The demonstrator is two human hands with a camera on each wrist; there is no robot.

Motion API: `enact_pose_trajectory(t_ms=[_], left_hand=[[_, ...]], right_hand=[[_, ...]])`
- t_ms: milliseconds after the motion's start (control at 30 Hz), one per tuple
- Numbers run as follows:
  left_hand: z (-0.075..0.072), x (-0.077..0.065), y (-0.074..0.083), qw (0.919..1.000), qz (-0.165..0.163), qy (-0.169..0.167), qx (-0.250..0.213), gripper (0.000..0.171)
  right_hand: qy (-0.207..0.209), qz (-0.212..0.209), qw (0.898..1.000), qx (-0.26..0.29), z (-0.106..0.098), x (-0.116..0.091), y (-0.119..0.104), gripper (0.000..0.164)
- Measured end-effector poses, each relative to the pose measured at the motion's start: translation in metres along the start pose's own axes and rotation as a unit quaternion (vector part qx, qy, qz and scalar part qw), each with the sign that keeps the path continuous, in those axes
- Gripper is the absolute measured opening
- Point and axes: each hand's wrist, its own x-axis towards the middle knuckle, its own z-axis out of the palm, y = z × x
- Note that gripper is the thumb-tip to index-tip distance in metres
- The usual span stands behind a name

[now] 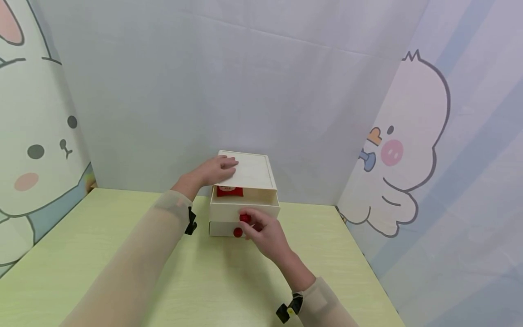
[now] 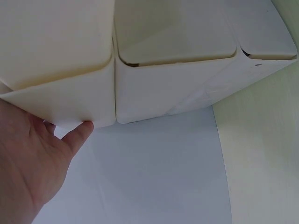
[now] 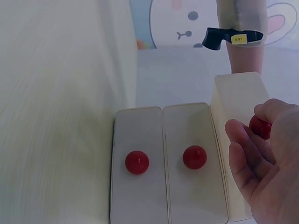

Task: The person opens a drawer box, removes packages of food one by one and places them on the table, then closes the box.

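Note:
A white drawer cabinet (image 1: 255, 169) with round red knobs stands against the back wall. My left hand (image 1: 216, 170) rests on the left part of its top; in the left wrist view the thumb (image 2: 79, 137) lies at the cabinet's edge. The top drawer (image 1: 224, 211) is pulled partway out, and a red item (image 1: 229, 191) with a pale patch lies inside at the left. My right hand (image 1: 265, 234) pinches that drawer's red knob (image 3: 259, 127) between thumb and fingers.
Two lower drawers sit closed, with a middle knob (image 3: 194, 157) and a bottom knob (image 3: 137, 162). The cabinet stands on a pale green table (image 1: 204, 290). Grey-white curtains (image 1: 245, 91) close off the back, with cartoon-printed panels at both sides.

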Motion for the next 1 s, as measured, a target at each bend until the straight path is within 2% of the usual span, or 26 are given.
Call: enact_pose_trajectory(t_ms=[1000], left_hand=[[0.000,-0.002,0.001,0.9999,-0.002,0.003,-0.011,0.060]], right_hand=[[-0.009,0.004,1.000,0.012,-0.001,-0.012,-0.005,0.027]])
